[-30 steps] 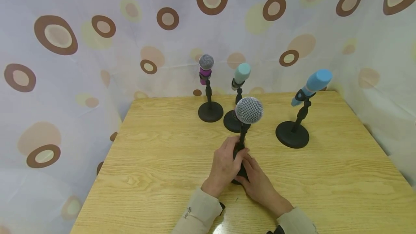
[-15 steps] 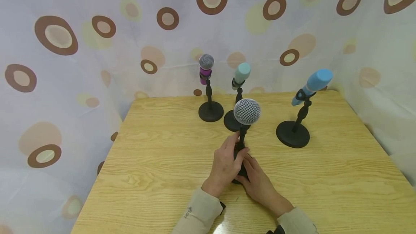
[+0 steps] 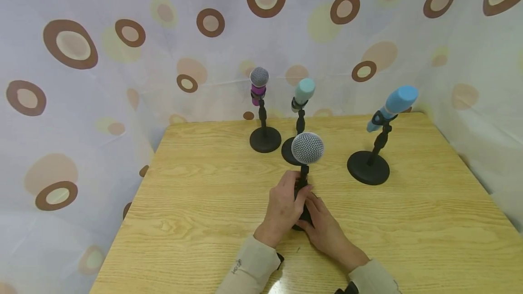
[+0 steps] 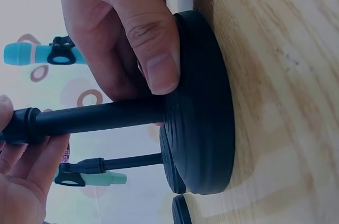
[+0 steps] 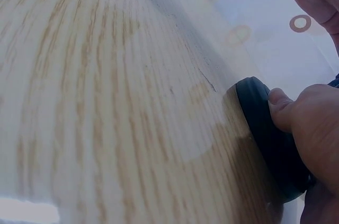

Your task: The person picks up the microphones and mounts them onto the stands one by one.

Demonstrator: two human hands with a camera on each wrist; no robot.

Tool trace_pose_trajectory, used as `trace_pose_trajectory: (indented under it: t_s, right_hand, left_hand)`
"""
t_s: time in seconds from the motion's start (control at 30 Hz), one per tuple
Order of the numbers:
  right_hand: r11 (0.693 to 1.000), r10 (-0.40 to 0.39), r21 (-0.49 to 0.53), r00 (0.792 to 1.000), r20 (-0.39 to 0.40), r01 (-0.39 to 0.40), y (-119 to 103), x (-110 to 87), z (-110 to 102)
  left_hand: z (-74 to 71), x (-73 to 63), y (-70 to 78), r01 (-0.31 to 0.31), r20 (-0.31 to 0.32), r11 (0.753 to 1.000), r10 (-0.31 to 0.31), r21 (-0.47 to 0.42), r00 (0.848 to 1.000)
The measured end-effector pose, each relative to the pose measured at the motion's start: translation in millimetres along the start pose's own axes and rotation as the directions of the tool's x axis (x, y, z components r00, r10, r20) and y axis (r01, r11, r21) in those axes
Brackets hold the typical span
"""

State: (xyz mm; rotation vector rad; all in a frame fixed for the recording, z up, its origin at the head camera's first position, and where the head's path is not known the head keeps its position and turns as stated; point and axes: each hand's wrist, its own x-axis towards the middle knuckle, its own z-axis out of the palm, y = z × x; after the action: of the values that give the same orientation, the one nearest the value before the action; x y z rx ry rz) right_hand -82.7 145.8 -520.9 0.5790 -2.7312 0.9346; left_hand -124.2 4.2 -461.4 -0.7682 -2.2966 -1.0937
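Note:
A microphone with a silver mesh head is mounted on a black desk stand near the middle of the table. My left hand grips the stand's pole at its collar, thumb and fingers curled round it. Lower down, my right hand holds the round base, its thumb pressing on the top face. The base looks flat on the wooden table in both wrist views. The microphone's handle is hidden beneath its mesh head in the head view.
Behind stand a purple microphone and a mint-green microphone on black stands. A blue microphone on its stand is at the back right. A patterned curtain borders the wooden table.
The silver mesh head has sunk towards the base and shifted slightly left, and less of the pole shows above my left hand. Both hands stay in nearly the same place.

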Motion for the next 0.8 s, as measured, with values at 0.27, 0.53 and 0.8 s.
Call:
trace_pose_trajectory:
  t_s: [0.27,0.53,0.8]
  right_hand:
    - [1.0,0.011,0.013,1.0,0.006,-0.011,0.5,-0.2,0.1]
    - [0.999,0.01,0.032,1.0,0.001,-0.01,2.4,0.5,1.8]
    - [1.0,0.0,0.018,1.0,-0.006,0.0,4.2,0.8,2.9]
  left_hand:
    - [-0.7,0.9,0.8,0.023,0.017,0.999,-0.023,0.024,1.0]
    - [-0.5,1.9,1.5,0.03,0.022,0.999,-0.031,0.015,0.999]
    - [-0.8,1.4,0.6,0.018,0.0,1.0,-0.018,0.01,1.0]
